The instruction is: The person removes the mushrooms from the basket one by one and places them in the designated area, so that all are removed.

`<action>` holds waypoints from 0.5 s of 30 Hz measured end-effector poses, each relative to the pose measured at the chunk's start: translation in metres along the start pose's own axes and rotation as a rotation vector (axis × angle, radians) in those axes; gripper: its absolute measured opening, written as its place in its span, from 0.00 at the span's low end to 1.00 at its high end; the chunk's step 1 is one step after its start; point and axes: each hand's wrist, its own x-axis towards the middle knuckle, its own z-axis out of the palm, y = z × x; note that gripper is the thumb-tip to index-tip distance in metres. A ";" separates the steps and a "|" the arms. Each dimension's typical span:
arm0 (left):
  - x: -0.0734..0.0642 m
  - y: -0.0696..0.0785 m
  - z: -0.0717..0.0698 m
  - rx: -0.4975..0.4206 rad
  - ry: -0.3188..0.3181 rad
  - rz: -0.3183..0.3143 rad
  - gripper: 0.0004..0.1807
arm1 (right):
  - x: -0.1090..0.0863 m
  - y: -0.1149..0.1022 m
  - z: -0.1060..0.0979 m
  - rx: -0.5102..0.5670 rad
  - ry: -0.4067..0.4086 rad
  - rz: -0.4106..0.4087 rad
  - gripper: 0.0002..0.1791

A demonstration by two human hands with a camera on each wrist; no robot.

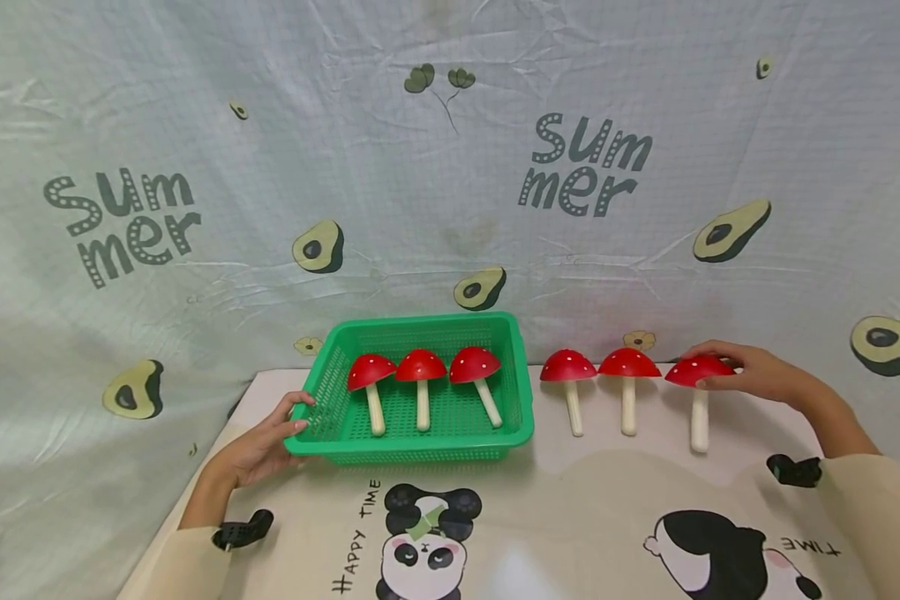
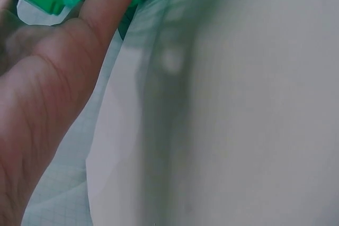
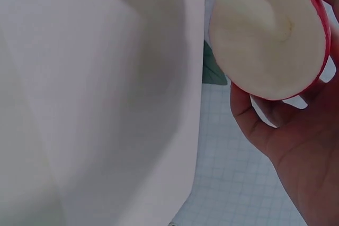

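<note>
At the right, my right hand (image 1: 753, 372) grips a toy mushroom (image 1: 700, 417) by its red, white-dotted cap, with the pale stem pointing toward me. The right wrist view shows the cream underside of the cap (image 3: 265, 41), the fingers around its edge. My left hand (image 1: 262, 442) holds the left rim of a green plastic basket (image 1: 412, 447); in the left wrist view part of the hand (image 2: 58, 72) reaches under the basket's edge. Inside the basket lie three more such mushrooms (image 1: 422, 404). Two others, one beside the basket (image 1: 573, 408) and one further right (image 1: 628, 408), are between it and my right hand.
A light tabletop cover (image 1: 570, 533) with panda prints lies beneath everything. Close behind the basket hangs a pale cloth (image 1: 420, 183) printed with avocados and lettering. A dark band sits on the left wrist (image 1: 243, 531) and another on the right wrist (image 1: 795, 471).
</note>
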 end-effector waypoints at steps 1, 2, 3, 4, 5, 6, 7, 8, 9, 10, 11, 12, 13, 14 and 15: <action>0.000 0.000 0.000 0.001 0.003 -0.004 0.17 | 0.000 0.000 -0.001 0.009 -0.007 -0.001 0.30; 0.001 0.000 0.000 0.003 0.004 -0.008 0.17 | 0.000 0.000 -0.002 0.017 -0.012 -0.001 0.30; 0.001 0.001 0.000 0.005 0.008 -0.013 0.17 | 0.000 0.000 -0.003 0.025 -0.017 0.000 0.30; 0.001 0.001 0.000 0.006 0.011 -0.017 0.17 | 0.000 -0.001 -0.003 0.030 -0.021 0.001 0.30; 0.001 0.002 0.000 0.009 0.007 -0.016 0.17 | 0.001 -0.001 -0.004 0.032 -0.022 0.001 0.30; 0.001 0.002 0.000 0.008 0.000 -0.014 0.17 | 0.001 0.000 -0.004 0.033 -0.021 0.002 0.30; 0.001 0.003 0.000 0.010 -0.004 -0.010 0.17 | 0.001 0.001 -0.004 0.034 -0.020 0.003 0.30; 0.001 0.003 0.000 0.012 -0.006 -0.008 0.17 | 0.002 0.002 -0.004 0.032 -0.018 0.003 0.30; 0.001 0.004 -0.001 0.013 -0.008 -0.006 0.17 | 0.002 0.004 -0.004 0.029 -0.017 0.004 0.30; 0.001 0.004 -0.001 0.014 -0.011 -0.006 0.17 | 0.003 0.006 -0.004 0.027 -0.015 0.006 0.30; 0.002 0.004 -0.001 0.016 -0.014 -0.005 0.16 | 0.003 0.008 -0.003 0.024 -0.015 0.008 0.30; 0.002 0.003 -0.001 0.016 -0.017 -0.005 0.17 | 0.003 0.010 -0.003 0.025 -0.015 0.011 0.30; 0.002 0.003 -0.002 0.017 -0.018 -0.005 0.16 | 0.004 0.012 -0.002 0.026 -0.016 0.013 0.30; 0.002 0.002 -0.002 0.018 -0.019 -0.006 0.16 | 0.005 0.013 -0.001 0.028 -0.016 0.014 0.30; 0.002 0.002 -0.002 0.019 -0.021 -0.006 0.16 | 0.006 0.015 0.000 0.032 -0.017 0.014 0.30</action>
